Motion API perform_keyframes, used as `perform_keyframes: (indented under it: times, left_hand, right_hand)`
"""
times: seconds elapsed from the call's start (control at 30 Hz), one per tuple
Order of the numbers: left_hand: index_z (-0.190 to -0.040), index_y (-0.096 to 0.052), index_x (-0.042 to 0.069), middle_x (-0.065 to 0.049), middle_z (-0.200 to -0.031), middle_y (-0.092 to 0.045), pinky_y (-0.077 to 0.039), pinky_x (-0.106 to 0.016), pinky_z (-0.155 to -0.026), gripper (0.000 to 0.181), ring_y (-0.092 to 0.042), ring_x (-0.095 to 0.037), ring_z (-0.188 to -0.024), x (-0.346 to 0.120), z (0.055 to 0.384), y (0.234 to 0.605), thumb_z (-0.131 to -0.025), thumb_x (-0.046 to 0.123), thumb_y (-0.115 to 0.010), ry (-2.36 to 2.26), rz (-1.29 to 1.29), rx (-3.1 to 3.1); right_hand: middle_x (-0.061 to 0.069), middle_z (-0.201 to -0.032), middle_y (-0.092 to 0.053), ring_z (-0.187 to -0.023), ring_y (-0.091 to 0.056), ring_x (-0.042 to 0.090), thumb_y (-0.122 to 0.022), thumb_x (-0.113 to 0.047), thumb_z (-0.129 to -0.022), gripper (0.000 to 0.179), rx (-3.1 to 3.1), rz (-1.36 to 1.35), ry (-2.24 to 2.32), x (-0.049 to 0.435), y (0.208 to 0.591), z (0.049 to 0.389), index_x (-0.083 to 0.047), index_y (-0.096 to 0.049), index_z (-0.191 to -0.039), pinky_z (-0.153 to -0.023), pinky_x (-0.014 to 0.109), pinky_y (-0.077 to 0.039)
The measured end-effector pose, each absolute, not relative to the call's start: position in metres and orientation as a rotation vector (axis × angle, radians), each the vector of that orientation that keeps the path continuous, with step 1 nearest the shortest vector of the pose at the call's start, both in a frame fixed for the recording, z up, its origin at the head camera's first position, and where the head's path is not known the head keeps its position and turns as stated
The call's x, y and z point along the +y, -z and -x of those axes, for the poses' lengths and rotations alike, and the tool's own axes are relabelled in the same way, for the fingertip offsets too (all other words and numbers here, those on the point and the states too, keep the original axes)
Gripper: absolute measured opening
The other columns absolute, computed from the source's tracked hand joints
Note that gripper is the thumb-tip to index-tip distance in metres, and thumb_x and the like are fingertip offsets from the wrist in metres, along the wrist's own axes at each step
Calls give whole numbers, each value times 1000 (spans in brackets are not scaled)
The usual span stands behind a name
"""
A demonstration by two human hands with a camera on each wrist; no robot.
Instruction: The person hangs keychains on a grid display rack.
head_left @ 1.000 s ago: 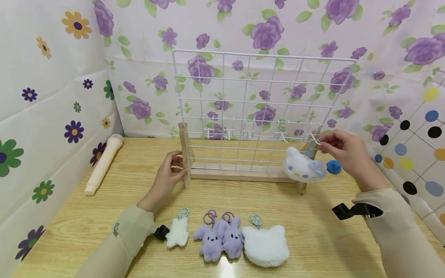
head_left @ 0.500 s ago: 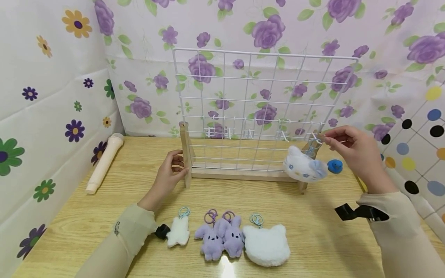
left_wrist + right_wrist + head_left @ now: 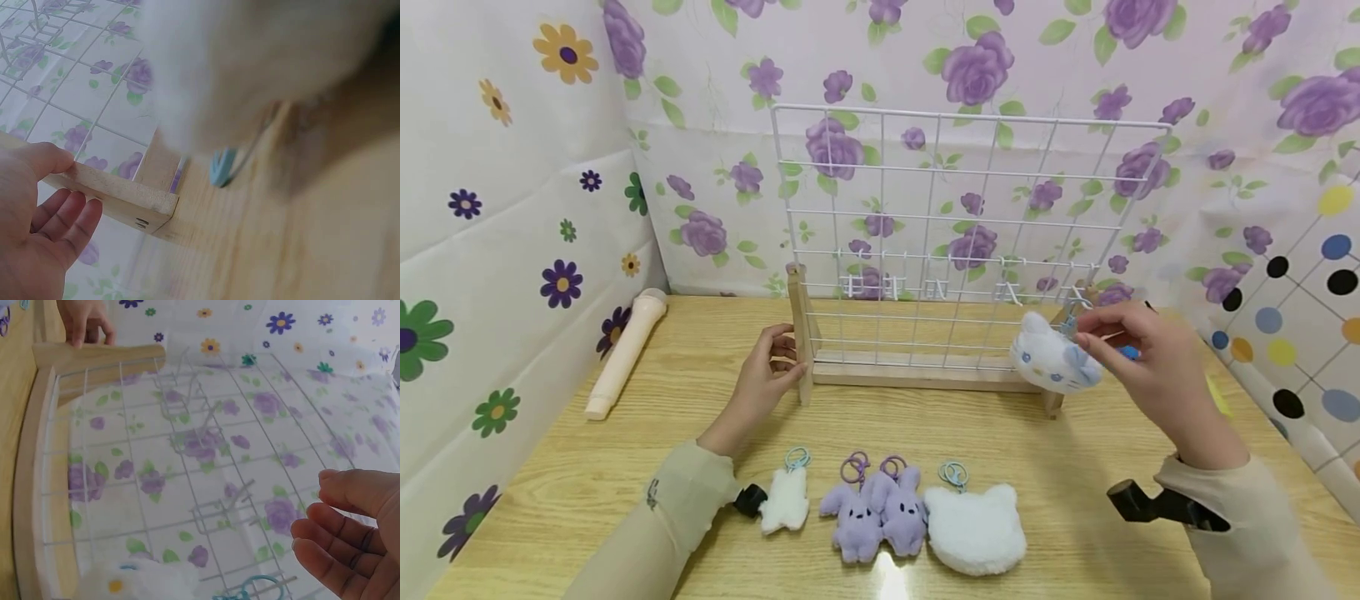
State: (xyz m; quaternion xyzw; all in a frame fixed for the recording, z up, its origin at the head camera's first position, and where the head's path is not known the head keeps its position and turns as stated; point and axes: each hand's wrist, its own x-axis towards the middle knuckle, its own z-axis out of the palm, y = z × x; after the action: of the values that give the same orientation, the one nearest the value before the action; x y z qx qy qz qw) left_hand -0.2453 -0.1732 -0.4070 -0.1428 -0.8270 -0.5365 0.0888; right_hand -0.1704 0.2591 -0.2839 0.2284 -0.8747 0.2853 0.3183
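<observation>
My left hand (image 3: 760, 375) grips the left wooden upright (image 3: 800, 337) of a white wire grid rack (image 3: 970, 118). In the left wrist view, the thumb lies on one side of this wood and the curled fingers on the other. A white cat plush keychain (image 3: 1048, 358) with a blue bow hangs by its blue ring (image 3: 261, 577) from the rightmost hook. Beside its bow is my right hand (image 3: 1157, 367); in the right wrist view its loosely bent fingers (image 3: 334, 525) hold nothing and stand apart from the ring.
Several plush keychains lie in front: a small white one (image 3: 786, 500), two purple bunnies (image 3: 856, 525) and a larger white cat head (image 3: 976, 531). A pale microphone-shaped tube (image 3: 627, 354) lies left. Behind the right hand is a blue object (image 3: 1130, 353). More hooks (image 3: 1010, 292) line the grid.
My right hand has let go of the blue ring at the hook and come down beside the plush's bow. The plush stays hanging. My left hand stays on the upright.
</observation>
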Motion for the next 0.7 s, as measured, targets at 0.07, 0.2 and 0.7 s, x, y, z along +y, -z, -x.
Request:
perform_keyframes:
  times: [0.07,0.2,0.7]
  left_hand:
    - [-140,-35,2,-21,-121,-51,-46,-14,-79,57,-52,-29,-104,-175,250,413,-90,0,-62,1600,429,-2450]
    - [-139,-35,2,-21,-120,-51,-46,-13,-79,56,-52,-29,-104,-177,251,414,-90,-1,-63,1604,433,-2444]
    - [-140,-34,3,-19,-122,-50,-46,-15,-80,56,-52,-28,-105,-175,250,413,-92,3,-62,1601,409,-2467]
  right_hand:
    - [-2,-87,-66,-77,-52,-16,-71,2,-82,16,-2305,-622,-756,256,290,167,-4,-69,-96,-69,2,-44]
    - [3,-89,-67,-78,-54,-12,-73,6,-79,20,-2339,-678,-786,248,304,164,-4,-68,-96,-68,4,-46]
    - [0,-93,-68,-77,-60,-2,-72,-6,-84,20,-2575,-858,-970,221,363,163,-15,-68,-101,-62,20,-54]
